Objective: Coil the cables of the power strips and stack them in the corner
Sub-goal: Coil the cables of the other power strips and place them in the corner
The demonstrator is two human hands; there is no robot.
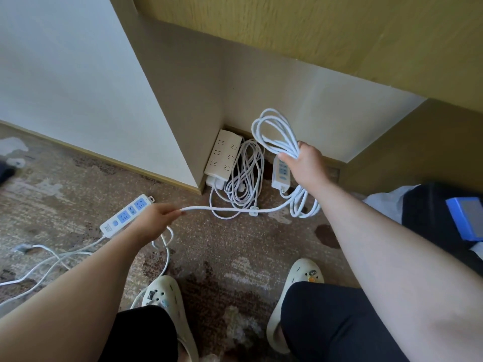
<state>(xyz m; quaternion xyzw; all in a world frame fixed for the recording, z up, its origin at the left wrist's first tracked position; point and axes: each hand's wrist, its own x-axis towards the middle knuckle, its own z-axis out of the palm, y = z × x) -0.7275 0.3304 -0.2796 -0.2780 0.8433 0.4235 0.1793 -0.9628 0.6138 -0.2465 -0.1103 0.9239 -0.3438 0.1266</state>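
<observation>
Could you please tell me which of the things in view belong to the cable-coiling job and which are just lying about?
Job: coiled cable gripped by right hand; cable run pinched by left hand; hanging strip; beige strip in corner; blue-socket strip.

Lying about: blue box; black bag.

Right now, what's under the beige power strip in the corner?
The beige power strip lies on a white block, probably a second strip or a plug; only its near end shows. The rest is covered.

A right hand (304,163) grips a coiled white cable (277,134) while the left hand (154,218) pinches its loose end above a carpeted corner.
</observation>
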